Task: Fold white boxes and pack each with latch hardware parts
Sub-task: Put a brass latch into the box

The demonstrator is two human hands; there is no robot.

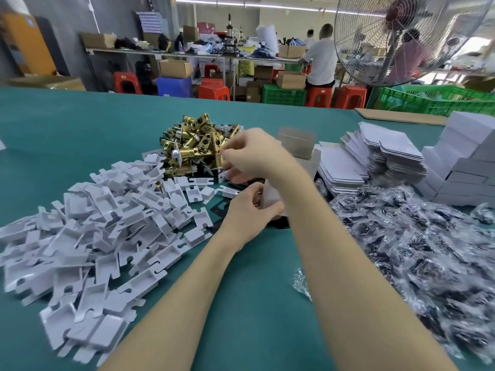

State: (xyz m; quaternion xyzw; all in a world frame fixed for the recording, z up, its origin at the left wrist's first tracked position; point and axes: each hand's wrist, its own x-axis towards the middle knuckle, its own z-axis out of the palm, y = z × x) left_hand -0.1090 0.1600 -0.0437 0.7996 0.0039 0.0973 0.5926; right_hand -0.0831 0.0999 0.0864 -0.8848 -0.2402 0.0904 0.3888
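My right hand (254, 156) reaches across to the pile of gold latch bolts (198, 141) and pinches one brass latch (203, 153) at its end. Below it, my left hand (247, 207) grips a small white box (270, 196) standing just above the green table (254, 303). A heap of white folded card inserts (101, 226) covers the left side. Clear bags of black hardware (407, 245) spread over the right side. Flat white box blanks (375, 156) are stacked behind them.
Closed white boxes (466, 167) are stacked at the far right. Black flat plates (222, 210) lie under my left hand. A large fan (401, 38), green crates (434, 100), red stools and seated people fill the room behind the table.
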